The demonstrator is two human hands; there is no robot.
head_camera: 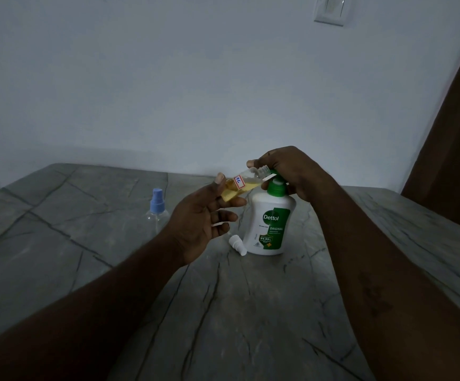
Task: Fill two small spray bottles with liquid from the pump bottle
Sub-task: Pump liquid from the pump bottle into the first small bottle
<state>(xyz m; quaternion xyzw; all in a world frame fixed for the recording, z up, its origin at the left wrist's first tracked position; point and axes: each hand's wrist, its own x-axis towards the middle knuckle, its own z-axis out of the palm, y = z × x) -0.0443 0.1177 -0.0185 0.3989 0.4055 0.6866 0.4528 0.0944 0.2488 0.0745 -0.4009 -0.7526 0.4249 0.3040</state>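
A white pump bottle (pixel 270 224) with a green label and green collar stands on the grey stone table (pixel 223 312). My right hand (pixel 292 171) rests over its pump head, fingers curled around it. My left hand (pixel 204 215) pinches a small clear spray bottle (pixel 240 185), uncapped and tilted, its open neck up against the pump nozzle. Yellow liquid fills part of it, and a small label is stuck on its side. Its white spray cap (pixel 237 244) lies on the table beside the pump bottle. A second small clear bottle (pixel 157 213) with a blue spray cap stands to the left.
A pale wall rises behind the table's far edge. A brown door or panel (pixel 457 160) stands at the right. A white wall switch (pixel 332 9) sits high on the wall.
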